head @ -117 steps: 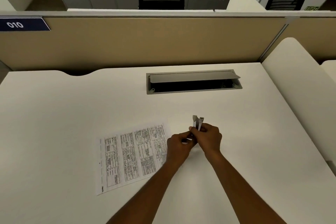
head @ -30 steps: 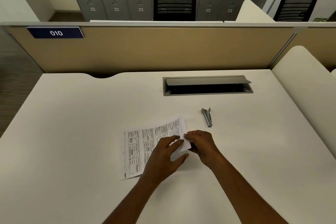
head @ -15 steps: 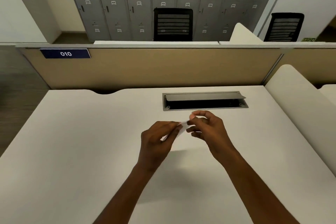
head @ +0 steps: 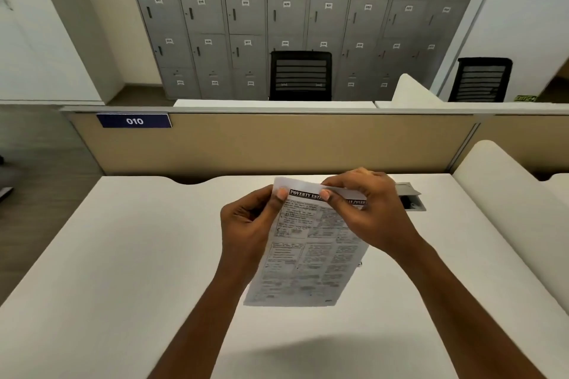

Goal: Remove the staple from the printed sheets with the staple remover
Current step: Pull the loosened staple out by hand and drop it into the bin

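White printed sheets, one set, left hand, right hand pinching

The printed sheets, white with dense black text, hang aloft, slightly tilted, pinched along the top edge.

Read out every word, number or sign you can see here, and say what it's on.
"010": blue sign on the beige partition.
"POVERTY EST", then covered by the right hand: headline of the printed sheets.
Sheets' body text: too blurred.
Locker door tags: too small to read surely.
Green sign, far right: blurred.
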Available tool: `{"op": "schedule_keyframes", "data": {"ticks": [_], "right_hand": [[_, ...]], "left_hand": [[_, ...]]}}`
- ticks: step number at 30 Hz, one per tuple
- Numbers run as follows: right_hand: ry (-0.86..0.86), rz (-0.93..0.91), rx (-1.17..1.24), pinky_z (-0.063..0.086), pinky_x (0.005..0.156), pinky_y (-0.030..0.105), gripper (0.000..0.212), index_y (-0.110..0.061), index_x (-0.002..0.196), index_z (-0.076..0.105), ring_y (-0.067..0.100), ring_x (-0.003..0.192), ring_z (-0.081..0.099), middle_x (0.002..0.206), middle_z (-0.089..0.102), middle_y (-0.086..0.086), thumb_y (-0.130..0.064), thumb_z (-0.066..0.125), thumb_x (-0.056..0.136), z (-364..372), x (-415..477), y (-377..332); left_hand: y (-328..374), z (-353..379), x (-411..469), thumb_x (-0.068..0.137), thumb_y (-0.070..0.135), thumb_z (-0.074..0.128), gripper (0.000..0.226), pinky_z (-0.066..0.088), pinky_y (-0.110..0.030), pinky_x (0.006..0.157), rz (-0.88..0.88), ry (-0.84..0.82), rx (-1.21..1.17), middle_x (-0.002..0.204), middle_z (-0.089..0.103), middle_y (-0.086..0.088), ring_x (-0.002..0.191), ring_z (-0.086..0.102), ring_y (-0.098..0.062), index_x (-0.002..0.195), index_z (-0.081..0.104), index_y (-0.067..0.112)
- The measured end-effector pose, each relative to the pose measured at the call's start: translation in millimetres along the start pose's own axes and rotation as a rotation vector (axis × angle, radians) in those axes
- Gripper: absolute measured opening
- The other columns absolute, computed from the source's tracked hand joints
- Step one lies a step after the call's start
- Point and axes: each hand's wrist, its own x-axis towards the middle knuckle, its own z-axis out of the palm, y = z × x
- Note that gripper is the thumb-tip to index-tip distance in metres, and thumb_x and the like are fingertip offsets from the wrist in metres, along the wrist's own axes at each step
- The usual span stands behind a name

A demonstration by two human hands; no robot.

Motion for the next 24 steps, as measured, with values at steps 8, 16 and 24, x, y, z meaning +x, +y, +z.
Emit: {"op": "schedule_keyframes", "data": {"ticks": [8, 16, 24], "right_hand": [[-0.005, -0.08, -0.129, 0.041, 0.097, 0.06, 0.004, -0.027, 0.092, 0.076, 0.0, 0.083, 0.056, 0.087, 0.061, -0.031, -0.026, 0.077, 0.088, -3, 6, -10], [-0.02, -0.103, -0.146, 0.039, 0.098, 0.059, 0.005, -0.026, 0.094, 0.077, 0.012, 0.082, 0.061, 0.089, 0.075, -0.015, -0.027, 0.075, 0.089, -3, 9, -14], [0.016, -0.11, -0.177, 0.033, 0.1, 0.052, 0.016, -0.027, 0.095, 0.075, 0.012, 0.086, 0.06, 0.088, 0.071, -0.017, -0.04, 0.068, 0.089, 1, 4, -24]], "left_hand": [[2, -7, -1, 0.092, 0.037, 0.073, 0.024, 0.065, -0.045, 0.079, -0.083, 0.026, -0.045, 0.103, 0.081, -0.008, 0.095, 0.078, -0.028, 0.11, 0.081, 0.022], [11, -5, -5, 0.092, 0.037, 0.071, 0.026, 0.063, -0.037, 0.077, -0.133, 0.023, -0.124, 0.103, 0.08, -0.01, 0.092, 0.078, -0.026, 0.109, 0.081, 0.02], [16, -1, -8, 0.093, 0.036, 0.07, 0.024, 0.063, -0.037, 0.077, -0.161, -0.011, -0.178, 0.101, 0.08, -0.011, 0.09, 0.078, -0.028, 0.107, 0.081, 0.02]]}}
